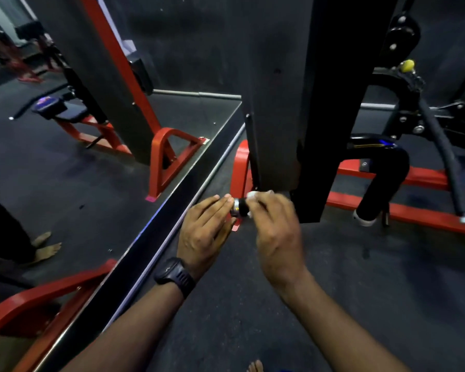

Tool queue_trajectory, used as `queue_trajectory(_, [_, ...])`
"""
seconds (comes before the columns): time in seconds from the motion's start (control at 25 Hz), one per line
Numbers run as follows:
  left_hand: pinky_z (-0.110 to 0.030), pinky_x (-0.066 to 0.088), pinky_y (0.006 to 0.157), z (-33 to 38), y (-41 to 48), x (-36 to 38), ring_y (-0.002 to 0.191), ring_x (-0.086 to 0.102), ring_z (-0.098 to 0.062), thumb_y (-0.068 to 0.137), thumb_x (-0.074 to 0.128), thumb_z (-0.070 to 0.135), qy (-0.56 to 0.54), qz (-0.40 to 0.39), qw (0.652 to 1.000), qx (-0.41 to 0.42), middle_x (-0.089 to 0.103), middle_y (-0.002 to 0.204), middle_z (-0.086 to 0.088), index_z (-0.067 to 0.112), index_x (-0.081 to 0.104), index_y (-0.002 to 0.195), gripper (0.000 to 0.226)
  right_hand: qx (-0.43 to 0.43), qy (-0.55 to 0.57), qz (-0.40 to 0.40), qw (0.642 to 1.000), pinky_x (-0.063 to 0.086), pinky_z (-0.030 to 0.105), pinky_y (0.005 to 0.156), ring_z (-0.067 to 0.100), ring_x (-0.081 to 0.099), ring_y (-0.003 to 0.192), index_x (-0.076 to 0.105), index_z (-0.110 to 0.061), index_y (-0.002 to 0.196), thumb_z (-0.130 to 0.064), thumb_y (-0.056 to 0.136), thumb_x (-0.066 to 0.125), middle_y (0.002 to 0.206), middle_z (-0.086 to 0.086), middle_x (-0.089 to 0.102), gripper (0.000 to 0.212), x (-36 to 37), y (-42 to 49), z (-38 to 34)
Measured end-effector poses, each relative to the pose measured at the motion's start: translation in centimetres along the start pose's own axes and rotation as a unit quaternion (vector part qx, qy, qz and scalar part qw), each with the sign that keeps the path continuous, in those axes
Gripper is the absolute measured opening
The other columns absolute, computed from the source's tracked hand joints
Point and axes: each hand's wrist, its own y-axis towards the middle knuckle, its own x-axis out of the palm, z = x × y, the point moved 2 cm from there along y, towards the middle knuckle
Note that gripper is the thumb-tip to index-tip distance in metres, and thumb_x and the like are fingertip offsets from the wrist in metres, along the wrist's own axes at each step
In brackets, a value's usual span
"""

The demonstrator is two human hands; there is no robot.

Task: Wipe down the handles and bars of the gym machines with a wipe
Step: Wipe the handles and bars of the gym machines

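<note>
One handle [239, 208] mid-frame is under way: right hand [277, 229] clamps the wipe [253, 196] round it, left hand [204, 232] steadies it with straight fingers; the padded bar [387, 178] at right seemingly awaits.

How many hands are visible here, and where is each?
2. The left hand, wearing a watch, touches the metal end of the small handle; the right hand holds a white wipe on it. None seems hidden.
</note>
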Motion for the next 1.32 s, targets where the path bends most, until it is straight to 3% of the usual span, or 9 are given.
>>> queue_trajectory(0.12, [-0.045, 0.052, 0.09, -0.1, 0.3, 0.2, 0.113, 0.062, -0.027, 0.088, 0.071, 0.007, -0.006, 0.007, 1.0, 0.01, 0.065, 0.125, -0.008, 0.001, 0.067, 0.119, 0.032, -0.062, 0.0, -0.031, 0.998, 0.05, 0.039, 0.095, 0.029, 0.058, 0.114, 0.063, 0.001, 0.121, 0.0, 0.089, 0.063, 0.12, 0.014, 0.063, 0.032, -0.4, -0.2, 1.1])
queue_trajectory(0.24, [-0.045, 0.053, 0.088, -0.9, 1.0, 0.2, 0.111, 0.063, -0.025, 0.091, 0.069, 0.011, -0.018, 0.008, 1.0, 0.019, 0.066, 0.124, -0.005, 0.004, 0.068, 0.118, 0.027, 0.003, -0.006, -0.005, 1.0, 0.047, 0.037, 0.102, 0.029, 0.058, 0.118, 0.064, 0.002, 0.121, 0.001, 0.093, 0.057, 0.122, 0.015, 0.063, 0.029, -0.2, 0.1, 0.8])
queue_trajectory(0.36, [-0.046, 0.052, 0.087, -1.6, 0.7, 0.3, 0.113, 0.062, -0.027, 0.091, 0.069, 0.01, -0.046, 0.001, 0.998, 0.035, 0.066, 0.125, -0.006, 0.005, 0.067, 0.119, 0.028, -0.066, -0.048, -0.016, 0.997, 0.051, 0.039, 0.092, 0.029, 0.06, 0.114, 0.066, 0.0, 0.119, -0.004, 0.096, 0.053, 0.122, 0.013, 0.065, 0.027, 0.9, -0.5, -0.9])
queue_trajectory(0.48, [-0.046, 0.052, 0.086, -2.6, 0.9, 0.6, 0.114, 0.061, -0.027, 0.09, 0.071, 0.01, -0.069, -0.001, 0.995, 0.066, 0.064, 0.127, -0.006, 0.007, 0.066, 0.122, 0.033, 0.008, -0.091, 0.028, 0.995, 0.05, 0.039, 0.083, 0.029, 0.06, 0.099, 0.067, -0.005, 0.12, -0.012, 0.101, 0.046, 0.123, 0.007, 0.066, 0.029, -0.1, 0.2, 0.6])
queue_trajectory(0.64, [-0.046, 0.053, 0.083, -4.1, 1.4, 1.5, 0.113, 0.062, -0.025, 0.09, 0.072, 0.013, -0.102, 0.023, 0.988, 0.117, 0.066, 0.125, -0.005, 0.012, 0.063, 0.123, 0.034, 0.039, -0.121, 0.041, 0.991, 0.051, 0.039, 0.088, 0.028, 0.061, 0.105, 0.066, -0.002, 0.12, -0.008, 0.1, 0.048, 0.125, 0.009, 0.064, 0.028, 0.9, -0.3, -0.7])
queue_trajectory(0.8, [-0.048, 0.052, 0.083, -5.1, 1.9, 2.3, 0.111, 0.063, -0.027, 0.089, 0.072, 0.013, -0.127, 0.011, 0.982, 0.136, 0.065, 0.125, -0.005, 0.012, 0.061, 0.123, 0.035, 0.144, -0.15, 0.074, 0.975, 0.049, 0.035, 0.092, 0.025, 0.058, 0.104, 0.069, -0.002, 0.116, -0.007, 0.097, 0.051, 0.118, 0.008, 0.068, 0.026, 0.8, 1.4, -0.8])
queue_trajectory(1.0, [-0.049, 0.052, 0.081, -5.3, 2.1, 2.6, 0.108, 0.064, -0.028, 0.09, 0.072, 0.015, -0.16, 0.018, 0.976, 0.143, 0.067, 0.122, -0.006, 0.012, 0.062, 0.12, 0.032, 0.177, -0.16, 0.051, 0.97, 0.048, 0.035, 0.096, 0.022, 0.061, 0.11, 0.069, -0.005, 0.114, -0.011, 0.094, 0.047, 0.115, 0.005, 0.068, 0.03, 1.7, 3.4, -2.6])
queue_trajectory(1.16, [-0.048, 0.05, 0.082, -5.4, 2.1, 2.7, 0.111, 0.062, -0.026, 0.09, 0.071, 0.017, -0.184, 0.018, 0.974, 0.133, 0.067, 0.121, -0.004, 0.014, 0.063, 0.117, 0.028, 0.102, -0.155, -0.035, 0.982, 0.046, 0.035, 0.101, 0.024, 0.061, 0.114, 0.068, -0.003, 0.112, -0.008, 0.093, 0.047, 0.116, 0.009, 0.067, 0.029, 2.7, 3.5, -3.0])
queue_trajectory(1.32, [-0.046, 0.05, 0.086, -5.3, 2.2, 2.6, 0.112, 0.06, -0.025, 0.091, 0.069, 0.019, -0.188, 0.017, 0.973, 0.132, 0.065, 0.124, -0.002, 0.015, 0.061, 0.12, 0.03, 0.144, -0.182, -0.021, 0.973, 0.042, 0.029, 0.102, 0.026, 0.063, 0.109, 0.071, -0.003, 0.103, -0.007, 0.085, 0.045, 0.108, 0.01, 0.069, 0.032, 1.4, 4.7, -2.2])
